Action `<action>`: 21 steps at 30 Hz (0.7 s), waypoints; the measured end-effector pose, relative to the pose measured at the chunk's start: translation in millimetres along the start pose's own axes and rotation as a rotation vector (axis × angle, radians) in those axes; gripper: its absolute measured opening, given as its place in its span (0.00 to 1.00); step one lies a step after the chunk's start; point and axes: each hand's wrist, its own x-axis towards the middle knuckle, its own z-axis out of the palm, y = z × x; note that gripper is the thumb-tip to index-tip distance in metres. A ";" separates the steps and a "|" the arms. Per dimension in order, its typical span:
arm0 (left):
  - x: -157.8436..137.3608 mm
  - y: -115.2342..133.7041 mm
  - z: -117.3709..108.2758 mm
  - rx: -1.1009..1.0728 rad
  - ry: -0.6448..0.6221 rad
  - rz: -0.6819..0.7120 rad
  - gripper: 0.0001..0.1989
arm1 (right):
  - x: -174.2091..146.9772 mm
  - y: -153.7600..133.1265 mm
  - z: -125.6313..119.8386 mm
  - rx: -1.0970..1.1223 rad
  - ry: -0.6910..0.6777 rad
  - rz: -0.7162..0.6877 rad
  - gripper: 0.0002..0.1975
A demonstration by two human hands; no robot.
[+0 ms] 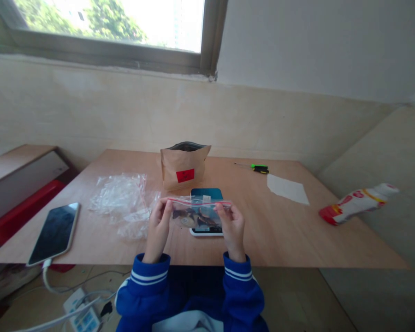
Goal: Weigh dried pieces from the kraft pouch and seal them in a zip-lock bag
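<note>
My left hand (159, 226) and my right hand (232, 226) pinch the two top corners of a clear zip-lock bag (197, 216) with a red line along its top strip. Dark brown and tan pieces lie inside it; their kind I cannot make out. Partly hidden behind the bag is a small scale (206, 192) with a blue-green top and a white lower edge. A brown kraft paper pouch (185, 161) with a red label stands open at the top, just beyond the scale. To the left of my left hand lies a heap of clear plastic bags (122, 198).
A tablet (57, 230) with a white cable lies at the table's left. Screwdrivers (257, 168) and a white sheet of paper (287, 189) lie back right. A red and white bottle (358, 203) stands on the right. A power strip (83, 311) is below the table (280, 244).
</note>
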 end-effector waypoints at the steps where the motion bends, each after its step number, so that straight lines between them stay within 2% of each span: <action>1: -0.2 1.0 -0.6 0.003 -0.022 -0.002 0.13 | -0.1 -0.2 -0.2 0.001 0.018 0.000 0.15; 5: -1.7 5.1 -0.7 0.033 -0.023 -0.010 0.14 | 1.6 -0.8 -2.6 0.004 0.021 -0.005 0.15; 13: -5.9 4.6 2.6 0.012 0.051 -0.023 0.14 | 3.1 -0.4 -9.5 -0.009 -0.208 -0.031 0.11; 17: -8.0 5.9 2.1 0.015 0.047 0.000 0.14 | 3.8 1.8 -9.5 0.007 -0.203 0.002 0.10; 21: -11.1 5.6 0.5 -0.023 0.013 0.041 0.10 | 3.4 -0.8 -4.9 -0.003 -0.145 -0.039 0.11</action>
